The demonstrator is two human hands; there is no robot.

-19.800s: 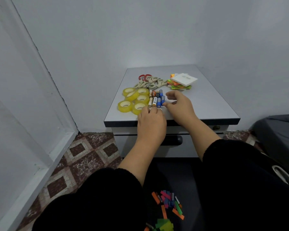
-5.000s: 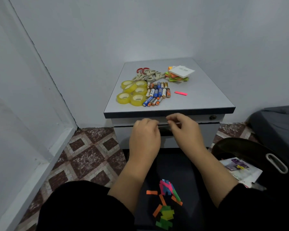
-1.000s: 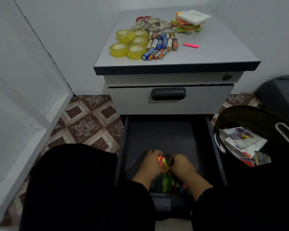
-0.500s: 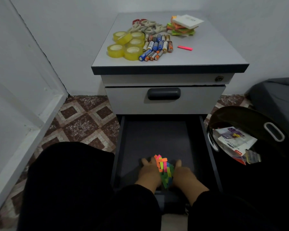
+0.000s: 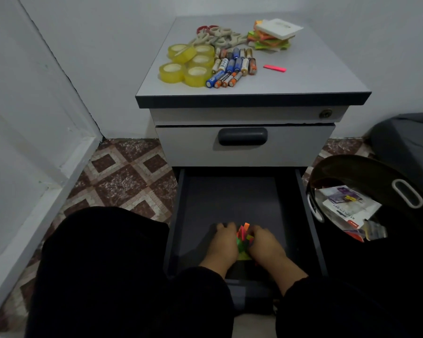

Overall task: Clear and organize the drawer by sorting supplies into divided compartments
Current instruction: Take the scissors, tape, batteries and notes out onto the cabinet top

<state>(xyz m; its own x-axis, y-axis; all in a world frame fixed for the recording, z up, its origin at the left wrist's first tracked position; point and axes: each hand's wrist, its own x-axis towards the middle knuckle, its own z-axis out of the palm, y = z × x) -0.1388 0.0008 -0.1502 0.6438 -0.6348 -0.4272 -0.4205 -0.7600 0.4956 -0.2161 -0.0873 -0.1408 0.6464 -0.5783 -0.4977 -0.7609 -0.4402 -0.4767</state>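
Note:
The lower drawer (image 5: 230,198) of the grey cabinet is pulled out, its dark floor mostly bare. Near its front lies a heap of small neon paper strips (image 5: 244,237). My left hand (image 5: 224,242) and my right hand (image 5: 264,243) cup the heap from either side, fingers curled round it, squeezing the strips together so some stand up between them. On the cabinet top (image 5: 315,76) lie yellow tape rolls (image 5: 188,64), several batteries (image 5: 232,67), scissors (image 5: 220,36), a stack of sticky notes (image 5: 272,35) and one pink strip (image 5: 274,68).
The upper drawer (image 5: 244,145) with a dark handle is closed. A dark round bin (image 5: 366,172) with papers inside stands right of the open drawer. Patterned floor tiles (image 5: 130,179) and a white wall lie to the left. My dark-clothed knees fill the foreground.
Both hands have closed in tighter on the strips over the last second, bunching the spread pile into a compact heap. The camera view has shifted slightly.

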